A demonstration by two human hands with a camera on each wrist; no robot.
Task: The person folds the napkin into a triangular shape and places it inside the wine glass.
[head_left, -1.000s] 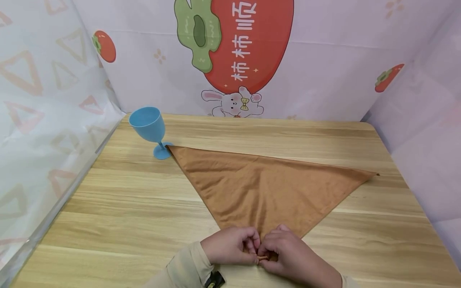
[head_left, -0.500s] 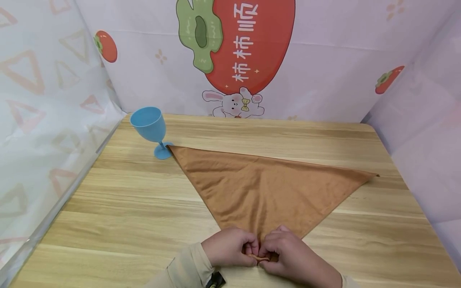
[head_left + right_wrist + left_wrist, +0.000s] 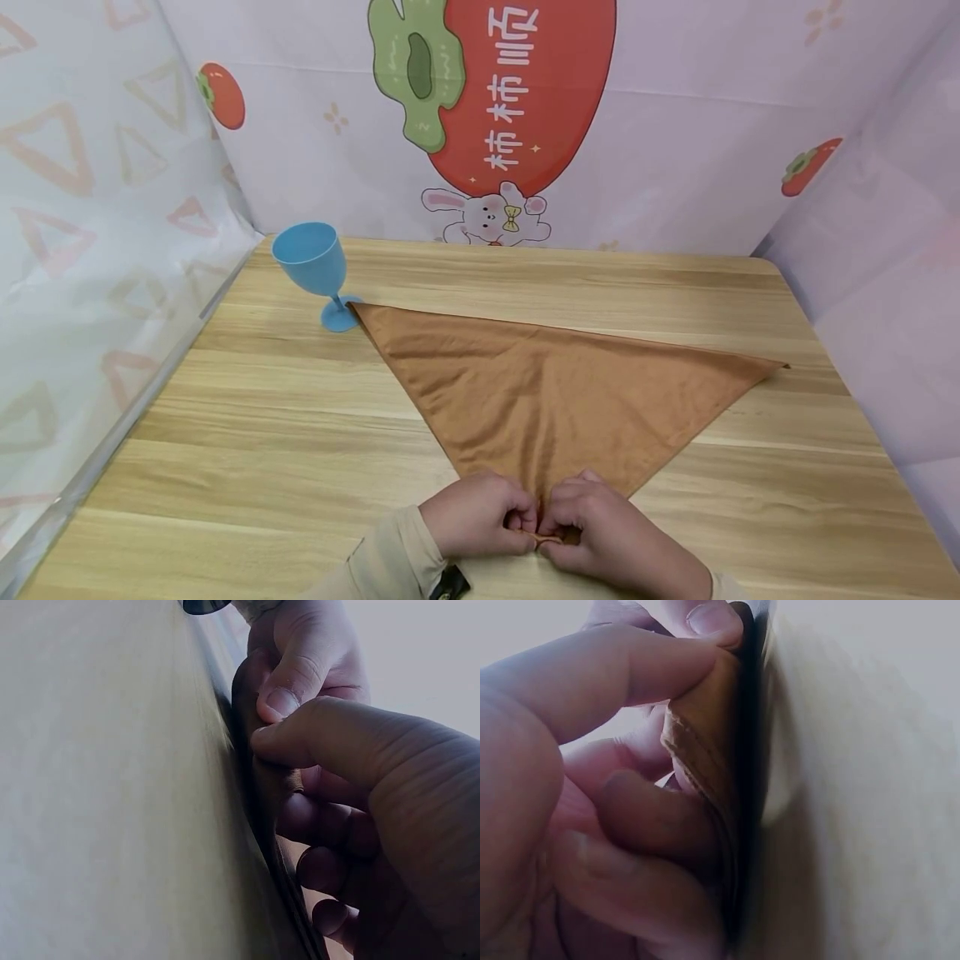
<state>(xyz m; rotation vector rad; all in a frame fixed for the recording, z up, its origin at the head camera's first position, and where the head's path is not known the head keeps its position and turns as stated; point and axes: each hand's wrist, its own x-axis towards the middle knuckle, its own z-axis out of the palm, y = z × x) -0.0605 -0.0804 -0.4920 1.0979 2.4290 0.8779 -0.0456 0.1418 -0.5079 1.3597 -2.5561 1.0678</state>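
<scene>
A brown cloth (image 3: pixel 555 392) lies on the table as a large triangle, its long folded side at the back and its point toward the person. At that near point my left hand (image 3: pixel 483 515) and right hand (image 3: pixel 600 529) meet, thumbs almost touching. Each pinches the cloth's near edge between thumb and curled fingers. In the left wrist view a layered cloth edge (image 3: pixel 694 754) shows under the left thumb. The right wrist view has the right thumb pressing the cloth (image 3: pixel 277 780) against the fingers, with the left thumb close by. The tip itself is partly hidden by the hands.
A blue goblet (image 3: pixel 311 267) stands at the back left, its foot touching or very near the cloth's left corner. The wooden table (image 3: pixel 247 467) is bounded by printed sheets at the back and sides. A dark strap piece (image 3: pixel 450 582) shows by the left wrist.
Both hands stay in nearly the same place. A little more of the cloth's near edge shows between the thumbs, turned up slightly. The cloth's rest and the goblet keep their places.
</scene>
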